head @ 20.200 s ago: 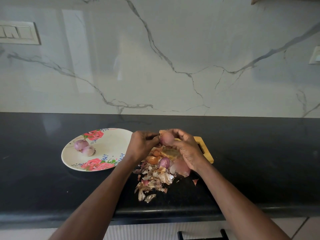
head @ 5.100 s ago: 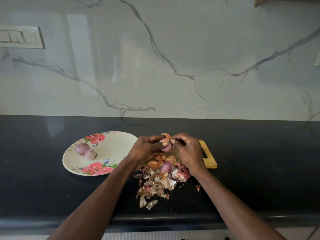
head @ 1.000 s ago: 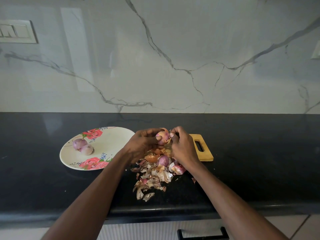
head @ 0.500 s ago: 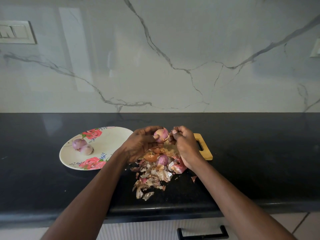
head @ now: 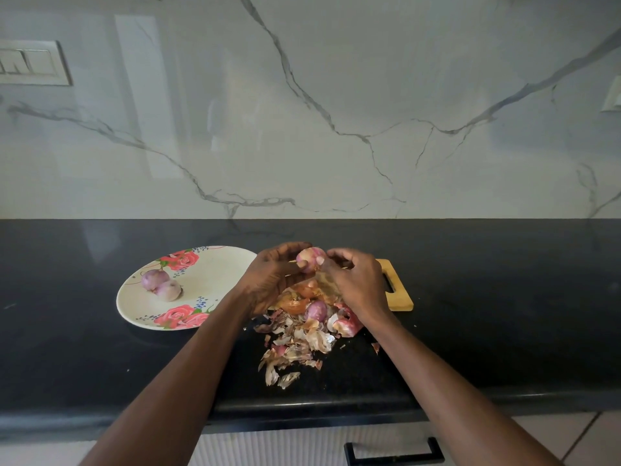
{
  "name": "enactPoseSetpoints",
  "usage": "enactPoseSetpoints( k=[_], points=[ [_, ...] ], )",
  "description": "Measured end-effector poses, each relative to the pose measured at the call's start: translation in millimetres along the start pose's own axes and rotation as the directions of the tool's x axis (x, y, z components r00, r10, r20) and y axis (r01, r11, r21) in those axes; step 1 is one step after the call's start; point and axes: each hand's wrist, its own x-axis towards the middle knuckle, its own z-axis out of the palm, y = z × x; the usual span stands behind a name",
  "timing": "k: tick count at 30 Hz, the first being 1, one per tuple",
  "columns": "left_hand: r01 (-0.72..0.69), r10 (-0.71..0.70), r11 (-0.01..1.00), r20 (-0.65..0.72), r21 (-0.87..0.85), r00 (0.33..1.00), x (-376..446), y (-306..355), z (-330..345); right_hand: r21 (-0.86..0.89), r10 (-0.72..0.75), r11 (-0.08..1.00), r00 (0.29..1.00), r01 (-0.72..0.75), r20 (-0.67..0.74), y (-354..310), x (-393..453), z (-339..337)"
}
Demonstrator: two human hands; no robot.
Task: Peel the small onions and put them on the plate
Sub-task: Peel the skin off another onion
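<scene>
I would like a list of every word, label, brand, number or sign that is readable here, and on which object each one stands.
There is no readable text in this view.
The plate carries only painted roses and small blue flowers, no words.
The switch panel on the wall shows no legible marking.
The wooden cutting board, the onion in the hands and the marble wall show no label.

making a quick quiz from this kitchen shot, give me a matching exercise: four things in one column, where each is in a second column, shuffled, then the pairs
Things:
1. onion being peeled
2. two peeled onions
3. pile of skins
4. wooden board

Places:
A. on the floral plate
B. loose on the black counter, in front of the hands
C. held between the left hand and right hand
D. partly hidden behind the right hand

Pairs: 1-C, 2-A, 3-B, 4-D
</scene>
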Motion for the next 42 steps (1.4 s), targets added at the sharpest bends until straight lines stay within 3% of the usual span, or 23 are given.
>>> enactPoseSetpoints(
  k=[9,20,31,37,42],
  points=[
    [-0.021,0.020,0.996,0.011,0.081,1.000,-1.7,-0.4,0.5,-0.055,-0.029,0.998,1.000,0.028,-0.002,1.8,0.5,1.2],
    [-0.025,0.030,0.965,-0.017,0.262,0.999,-3.2,-4.3,-0.5,-0.266,-0.308,0.918,0.951,0.294,-0.014,9.0,-1.4,7.2],
    [0.000,-0.003,0.970,0.012,0.242,1.000,-2.4,-4.3,1.9,-0.289,-0.347,0.900,0.938,0.325,-0.026,7.0,-4.9,7.9],
    [-0.007,-0.001,0.976,0.033,0.220,0.999,-3.7,-3.4,3.9,-0.260,-0.269,0.933,0.962,0.247,-0.050,7.1,-5.0,10.8],
    [-0.016,0.008,0.988,0.053,0.154,0.999,-3.7,-2.7,-1.5,-0.068,-0.037,0.997,0.982,0.025,-0.185,4.1,4.9,-4.1]
  ],
)
